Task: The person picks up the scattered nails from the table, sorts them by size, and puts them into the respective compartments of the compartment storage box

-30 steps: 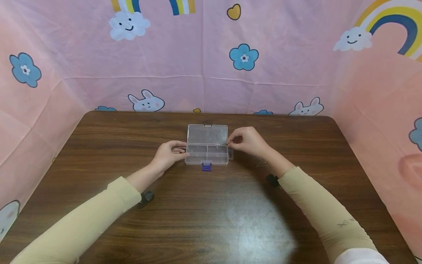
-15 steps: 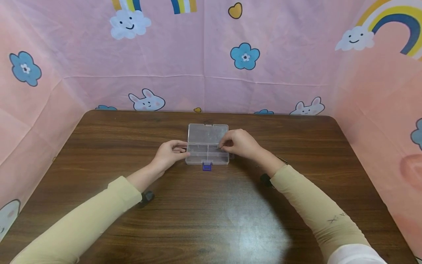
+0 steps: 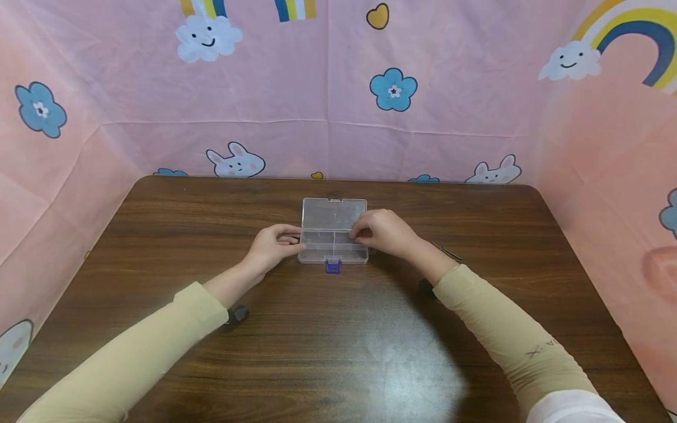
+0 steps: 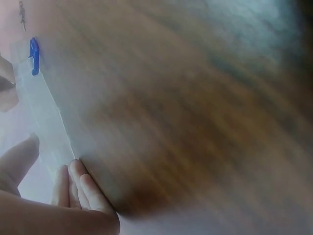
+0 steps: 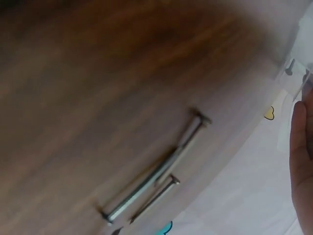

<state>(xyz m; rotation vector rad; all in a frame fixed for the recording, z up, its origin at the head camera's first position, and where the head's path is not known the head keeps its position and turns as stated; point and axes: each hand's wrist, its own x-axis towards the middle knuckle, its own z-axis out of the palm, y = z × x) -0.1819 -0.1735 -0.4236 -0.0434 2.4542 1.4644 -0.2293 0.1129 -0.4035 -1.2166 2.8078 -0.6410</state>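
Note:
A clear plastic divided box (image 3: 316,254) with a blue latch (image 3: 332,267) lies with its lid (image 3: 328,212) raised at the back. My left hand (image 3: 272,248) grips the box's left end between thumb and fingers. My right hand (image 3: 386,230) has its pinched fingertips down in the back right compartment. A dark sliver, looking like a nail (image 5: 306,76), shows by those fingertips in the right wrist view; most of it is hidden. Another small nail (image 5: 290,67) is seen at the box, close to the fingertips.
Several metal nails (image 5: 151,181) lie on the brown wooden table (image 3: 296,352), beside my right forearm in the head view. A pink patterned cloth (image 3: 328,153) hangs behind the table and at both sides.
My right hand has moved left from the box's right edge into the back right compartment, bringing a thin dark piece along. For the last half second it barely moves. The left hand stays on the box.

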